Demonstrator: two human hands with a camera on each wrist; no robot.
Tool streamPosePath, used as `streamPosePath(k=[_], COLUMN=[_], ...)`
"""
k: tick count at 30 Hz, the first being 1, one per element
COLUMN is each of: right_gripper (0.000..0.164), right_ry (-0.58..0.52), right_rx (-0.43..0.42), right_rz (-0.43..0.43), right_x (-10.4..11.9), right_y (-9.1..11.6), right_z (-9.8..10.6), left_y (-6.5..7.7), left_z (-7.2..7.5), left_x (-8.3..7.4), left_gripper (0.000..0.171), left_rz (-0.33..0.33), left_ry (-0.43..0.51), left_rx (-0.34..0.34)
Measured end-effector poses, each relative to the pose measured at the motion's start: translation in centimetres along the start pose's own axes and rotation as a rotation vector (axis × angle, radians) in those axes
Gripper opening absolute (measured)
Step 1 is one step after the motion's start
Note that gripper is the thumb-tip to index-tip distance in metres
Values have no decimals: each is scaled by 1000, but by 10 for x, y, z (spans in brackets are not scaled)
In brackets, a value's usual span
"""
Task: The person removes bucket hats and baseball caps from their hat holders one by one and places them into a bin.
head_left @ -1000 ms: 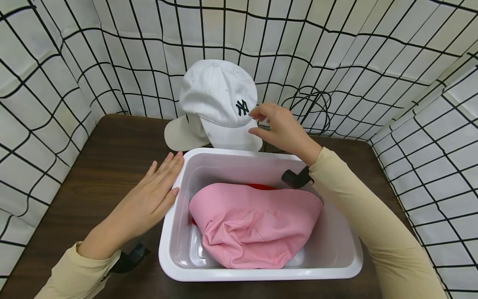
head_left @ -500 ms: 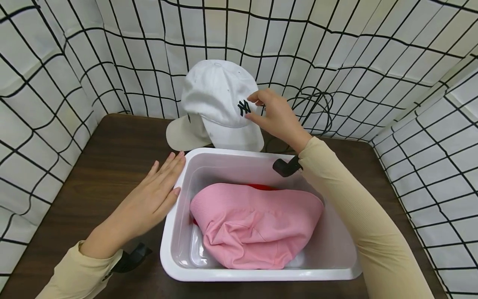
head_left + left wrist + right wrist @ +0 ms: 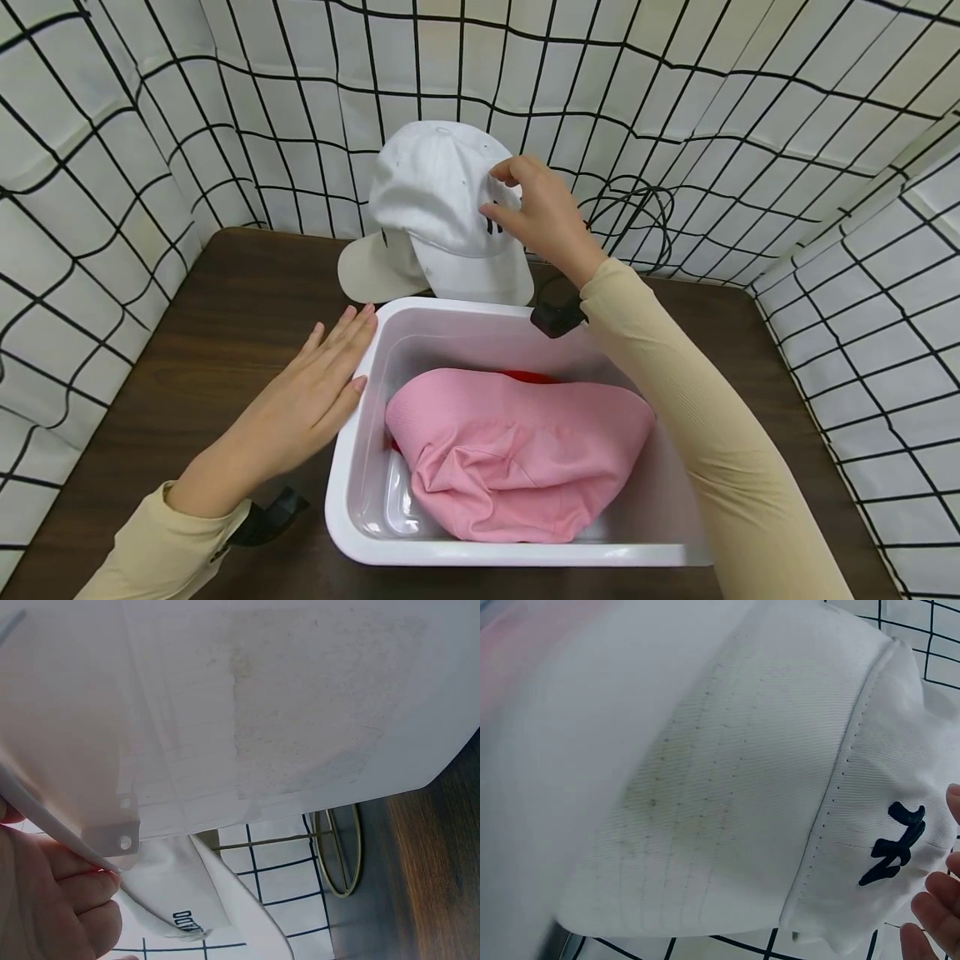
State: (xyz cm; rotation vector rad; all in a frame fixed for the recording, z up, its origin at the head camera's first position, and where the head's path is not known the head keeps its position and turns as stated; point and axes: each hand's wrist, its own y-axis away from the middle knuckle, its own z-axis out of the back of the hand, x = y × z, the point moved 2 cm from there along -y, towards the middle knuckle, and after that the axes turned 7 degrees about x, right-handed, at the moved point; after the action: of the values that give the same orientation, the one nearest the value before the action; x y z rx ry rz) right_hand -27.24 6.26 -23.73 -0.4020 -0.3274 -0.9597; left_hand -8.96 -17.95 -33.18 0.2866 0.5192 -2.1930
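A white baseball cap (image 3: 442, 183) with a dark monogram stands at the back, partly over a beige cap (image 3: 378, 267). My right hand (image 3: 543, 208) is at the right side of the white cap's crown, thumb and fingers apart and bent, overlapping the monogram. In the right wrist view, the fingers (image 3: 941, 900) lie beside the crown, with the brim (image 3: 690, 795) close to the camera. My left hand (image 3: 300, 408) rests with extended fingers along the left rim of a white plastic tub (image 3: 525, 554). Inside lies a crumpled pink hat (image 3: 510, 450), mostly hiding something red (image 3: 531, 377).
Black wire grid panels (image 3: 465, 83) with white sheeting enclose the back and sides of the dark wooden table (image 3: 240, 300). A coiled black cable (image 3: 637, 217) hangs at the back right. In the left wrist view, a brass-coloured wire loop (image 3: 356, 862) shows beyond the tub.
My right hand has moved leftward and up, from the white cap's right edge to over its monogram. The left hand stays on the tub's rim, and the caps keep their places.
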Motion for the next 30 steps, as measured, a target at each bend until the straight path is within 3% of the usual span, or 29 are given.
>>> streamPosePath(k=[10,18,30], right_gripper=[43,50,36], right_ry=[-37,-55,-119], right_rx=[-59,14,-22], right_rz=[-44,-129,-132], right_x=[-2,-2,-3], right_y=[-15,-27,-35], right_z=[-3,-4,-10], left_y=[-1,-1,1], left_z=[1,1,2], left_x=[-2,-2,-2], left_gripper=[56,56,56], left_rz=[-19,-11,-8], left_ry=[-14,-21,-19], left_rx=[-22,-15,-16])
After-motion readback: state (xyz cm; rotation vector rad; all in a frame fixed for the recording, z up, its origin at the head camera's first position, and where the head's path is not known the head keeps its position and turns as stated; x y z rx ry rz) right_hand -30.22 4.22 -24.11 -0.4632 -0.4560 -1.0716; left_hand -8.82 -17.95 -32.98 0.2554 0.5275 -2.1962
